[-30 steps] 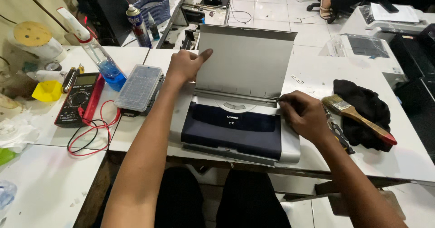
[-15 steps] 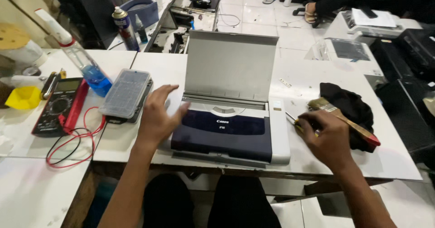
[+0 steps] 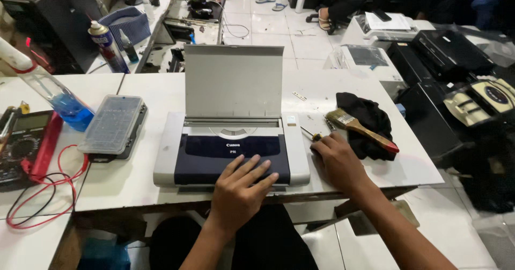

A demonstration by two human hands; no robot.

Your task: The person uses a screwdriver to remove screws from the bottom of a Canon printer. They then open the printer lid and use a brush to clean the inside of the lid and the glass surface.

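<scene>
Left hand: the left hand point(image 3: 238, 187) lies palm down on the dark blue front panel of the printer point(image 3: 232, 152), fingers spread a bit and pretty much flat, tips pointing up toward the middle of the panel. It's not gripping anything, just resting on top.

Right hand: the right hand point(image 3: 339, 160) sits on the white table point(image 3: 134, 179) just beside the printer's right edge, fingers curled loosely downward. The fingertips are right at a small screwdriver point(image 3: 311, 135) lying there; can't tell if they actually pinch it or only touch it.

Printer: small grey and dark blue portable one, sitting near the front edge of the table, its grey lid flipped up and standing upright at the back.

Right of the hand: a paintbrush point(image 3: 360, 128) with a wooden handle lies across a black cloth point(image 3: 370, 114), near the right hand but not touching it.

Left of the printer: a clear plastic parts box point(image 3: 111, 124) lies flat, then a bottle with blue liquid point(image 3: 59, 101) and a multimeter point(image 3: 24, 146) with red leads point(image 3: 48, 187) looping over the table.

Back: a spray can point(image 3: 104, 44) stands upright on the far bench.
</scene>
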